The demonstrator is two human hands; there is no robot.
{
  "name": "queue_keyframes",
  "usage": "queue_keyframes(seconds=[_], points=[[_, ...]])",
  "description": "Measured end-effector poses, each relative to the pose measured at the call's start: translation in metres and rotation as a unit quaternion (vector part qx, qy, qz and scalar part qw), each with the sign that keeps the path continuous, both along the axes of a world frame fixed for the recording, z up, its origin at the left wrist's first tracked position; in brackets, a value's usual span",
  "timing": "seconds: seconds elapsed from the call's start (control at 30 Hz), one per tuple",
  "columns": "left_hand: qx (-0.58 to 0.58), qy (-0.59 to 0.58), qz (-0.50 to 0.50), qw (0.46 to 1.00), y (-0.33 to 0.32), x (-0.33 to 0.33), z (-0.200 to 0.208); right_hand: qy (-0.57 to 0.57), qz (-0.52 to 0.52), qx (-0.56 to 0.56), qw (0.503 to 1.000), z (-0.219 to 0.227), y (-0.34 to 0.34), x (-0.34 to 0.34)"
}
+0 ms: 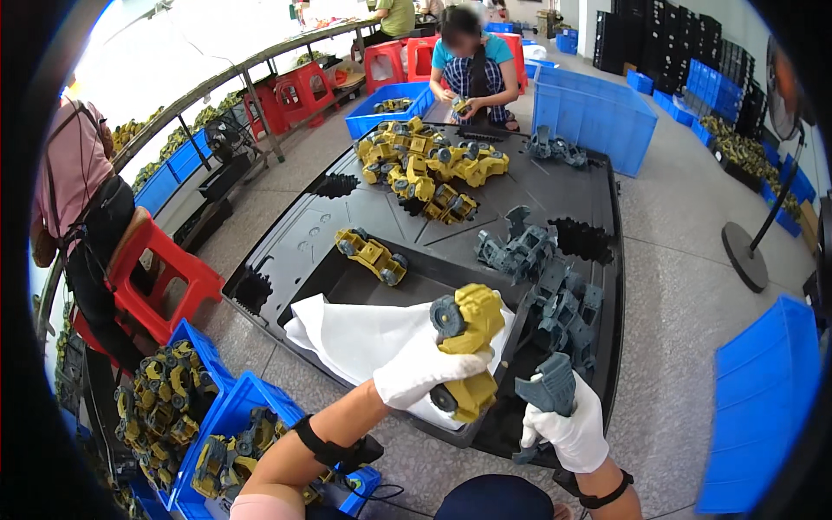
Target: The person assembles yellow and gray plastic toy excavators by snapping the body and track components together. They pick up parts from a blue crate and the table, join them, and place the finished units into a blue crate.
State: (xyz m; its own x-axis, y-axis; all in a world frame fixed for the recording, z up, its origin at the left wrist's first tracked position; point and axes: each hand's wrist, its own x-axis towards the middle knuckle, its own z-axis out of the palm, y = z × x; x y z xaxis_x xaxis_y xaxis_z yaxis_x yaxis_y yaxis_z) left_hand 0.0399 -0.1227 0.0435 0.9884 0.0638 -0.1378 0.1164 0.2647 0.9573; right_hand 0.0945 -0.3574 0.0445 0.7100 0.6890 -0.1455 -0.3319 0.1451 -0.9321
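Observation:
My left hand (425, 371), in a white glove, is closed around a yellow toy truck body (475, 325) with dark grey wheels, held upright over the near edge of the black table. Just to its right, my gloved right hand (572, 429) grips a grey plastic toy part (552, 386) with a toothed edge. The two pieces are apart. Below my left hand a white cloth (351, 334) lies in a black tray (433, 286). One yellow toy truck (373, 256) rests at the tray's far left. Grey toy parts (563, 308) are heaped beside the tray on the right.
More yellow trucks (420, 165) are piled on the black table (303, 225). Blue crates of trucks (227, 381) stand at lower left, near a red stool (165, 269). A co-worker (475, 69) sits across, handling a truck. A large blue bin (594, 113) and a fan (750, 251) stand right.

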Motion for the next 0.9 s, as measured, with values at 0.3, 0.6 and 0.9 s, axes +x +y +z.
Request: queue_keyframes(seconds=[0.3,0.6,0.9], points=[[-0.213,-0.03,-0.086,0.973,-0.001,-0.008,-0.015,-0.037,-0.002,-0.058,0.998,0.024,0.01,0.001],[-0.286,-0.061,0.04,0.956,-0.012,-0.005,-0.018,-0.02,-0.026,-0.054,0.998,-0.004,0.009,-0.004],[-0.103,-0.139,-0.155,0.973,-0.032,-0.002,-0.031,0.097,-0.021,0.044,0.994,-0.027,-0.017,0.034]])
